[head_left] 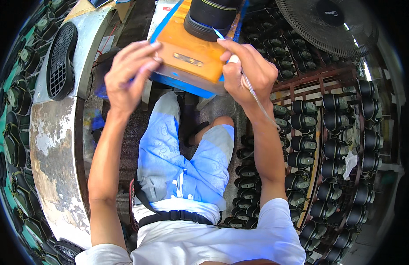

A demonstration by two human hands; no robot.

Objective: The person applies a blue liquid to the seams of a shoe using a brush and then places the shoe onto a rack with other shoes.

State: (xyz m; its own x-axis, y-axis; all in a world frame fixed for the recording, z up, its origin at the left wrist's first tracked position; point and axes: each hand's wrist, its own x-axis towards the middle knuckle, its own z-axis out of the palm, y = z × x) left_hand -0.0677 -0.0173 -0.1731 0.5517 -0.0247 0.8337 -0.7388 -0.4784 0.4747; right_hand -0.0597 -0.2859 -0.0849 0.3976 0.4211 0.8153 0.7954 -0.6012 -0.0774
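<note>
1. We see a black shoe (pixel 212 20) with a thin yellow line of stitching, standing toward the far edge of the orange tabletop (pixel 212 67), partly cut off by the view.
2. Our right hand (pixel 246 70) is closed around a slim applicator (pixel 218 33) at that tabletop's right edge. Its pale blue tip points at the shoe's lower rim; we cannot tell whether they touch.
3. A clear tube (pixel 258 101) runs from this hand down along our forearm.
4. Our left hand (pixel 131 73), blurred, is open with fingers half curled, over the left edge; we cannot tell if it touches the surface.
5. Between our hands, a metal plate (pixel 187 59) lies near the tabletop's near edge.
6. To our left, a black sole (pixel 62 59) lies toward the far end of a worn tabletop (pixel 58 145).
7. To our right, racks (pixel 319 165) hold rows of black shoes below a fan (pixel 328 28).
</note>
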